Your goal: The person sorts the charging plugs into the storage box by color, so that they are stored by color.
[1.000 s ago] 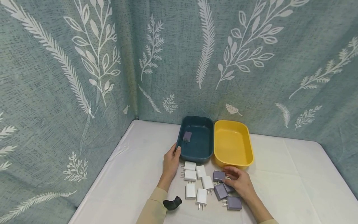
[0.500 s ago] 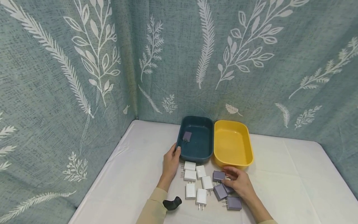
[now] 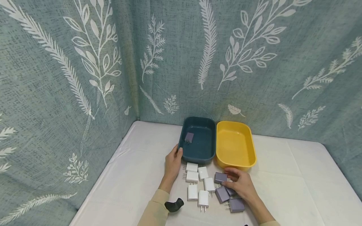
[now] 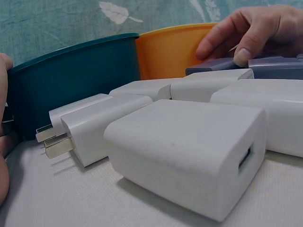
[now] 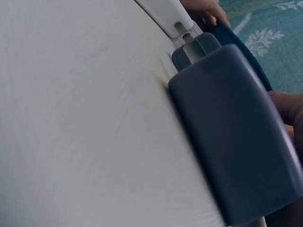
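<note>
My left hand (image 3: 173, 163) holds the near left corner of a dark teal tray (image 3: 201, 160); a purple plug-in charger (image 3: 189, 137) lies inside that tray. At the right, my right hand (image 3: 241, 182) has its thumb and fingers at the prong end of a purple charger (image 3: 220, 178), pinching it close over the cloth. Several more purple chargers, such as one charger (image 3: 236, 205) nearer the front, lie under and beside this hand. A purple charger (image 5: 232, 132) fills much of the right wrist view. White chargers (image 4: 184, 146) lie between the two hands, prongs pointing various ways.
A yellow tray (image 3: 236, 166) with nothing in it stands against the teal one's right side. Near the left sleeve lies a black curved object (image 3: 174, 205). White cloth (image 3: 297, 188) covers the table, and a leaf-patterned curtain (image 3: 181, 62) hangs behind it.
My right hand and the purple charger at its fingers have shifted slightly left, and the purple chargers beside it have nudged a little. My left hand stays at the teal tray.
</note>
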Action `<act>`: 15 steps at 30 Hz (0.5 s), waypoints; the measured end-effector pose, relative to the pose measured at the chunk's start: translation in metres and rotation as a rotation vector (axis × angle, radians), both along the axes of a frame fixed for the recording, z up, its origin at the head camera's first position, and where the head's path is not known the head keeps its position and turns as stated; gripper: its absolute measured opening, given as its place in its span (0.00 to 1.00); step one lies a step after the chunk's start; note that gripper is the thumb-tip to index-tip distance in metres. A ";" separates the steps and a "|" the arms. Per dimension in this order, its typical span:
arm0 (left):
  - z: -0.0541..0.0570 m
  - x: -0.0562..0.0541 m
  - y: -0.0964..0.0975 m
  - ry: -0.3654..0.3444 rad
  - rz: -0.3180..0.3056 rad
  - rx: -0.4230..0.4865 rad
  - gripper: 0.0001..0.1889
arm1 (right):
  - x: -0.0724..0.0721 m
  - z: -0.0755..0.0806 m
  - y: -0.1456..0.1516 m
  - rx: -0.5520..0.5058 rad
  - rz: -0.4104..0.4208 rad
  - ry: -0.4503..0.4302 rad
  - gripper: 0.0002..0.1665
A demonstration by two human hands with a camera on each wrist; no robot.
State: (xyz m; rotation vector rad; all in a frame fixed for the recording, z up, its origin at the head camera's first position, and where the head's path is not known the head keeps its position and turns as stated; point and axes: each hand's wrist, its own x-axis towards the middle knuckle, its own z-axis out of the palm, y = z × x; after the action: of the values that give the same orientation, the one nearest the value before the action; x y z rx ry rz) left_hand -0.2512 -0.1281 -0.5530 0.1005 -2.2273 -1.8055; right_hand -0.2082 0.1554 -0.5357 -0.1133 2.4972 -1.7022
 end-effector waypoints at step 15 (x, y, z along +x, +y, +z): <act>0.001 0.000 0.000 -0.011 0.007 0.005 0.28 | -0.002 -0.013 0.001 0.010 0.015 0.088 0.28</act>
State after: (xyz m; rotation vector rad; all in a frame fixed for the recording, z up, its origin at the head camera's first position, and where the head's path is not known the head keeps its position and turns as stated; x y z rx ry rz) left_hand -0.2512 -0.1278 -0.5520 0.1193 -2.2265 -1.8116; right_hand -0.2100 0.1568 -0.5482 -0.2101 2.5593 -1.7154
